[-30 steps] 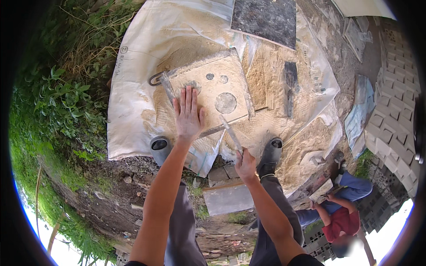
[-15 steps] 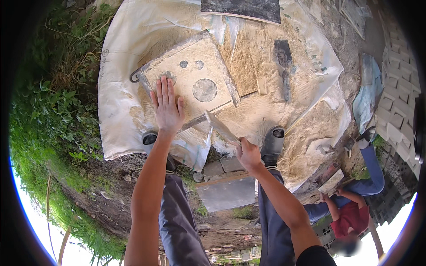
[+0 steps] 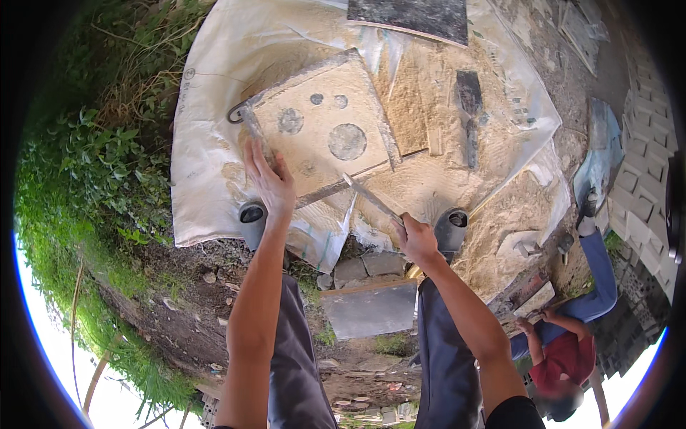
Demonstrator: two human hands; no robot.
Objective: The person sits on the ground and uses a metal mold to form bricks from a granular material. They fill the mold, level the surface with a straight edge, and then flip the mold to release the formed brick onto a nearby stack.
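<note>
A square frame (image 3: 392,146) lies tilted on a pale sheet, packed level with fine sand-coloured material. Several grey discs of differing size show in its surface, the largest disc (image 3: 347,142) towards the right. My left hand (image 3: 271,182) is at the frame's left side, near its lower corner, with fingers stretched out along the edge; whether it touches is hard to tell. In my right hand (image 3: 419,239) is a flat, thin strip (image 3: 373,197), gripped at its near end. Its far tip slants towards the frame's lower side and lies just by it.
My shoes (image 3: 451,227) stand on either side at the sheet's (image 3: 196,179) near edge. Loose sand (image 3: 414,86) and a dark flat tool (image 3: 469,107) lie right of the frame. A dark board (image 3: 407,18) sits beyond. Another person (image 3: 564,357) crouches at lower right; stacked blocks (image 3: 636,171) stand behind.
My left hand has come off the packed surface and moved back to the frame's left edge, uncovering a disc. The strip in my right hand has turned more edge-on. The whole view has shifted slightly.
</note>
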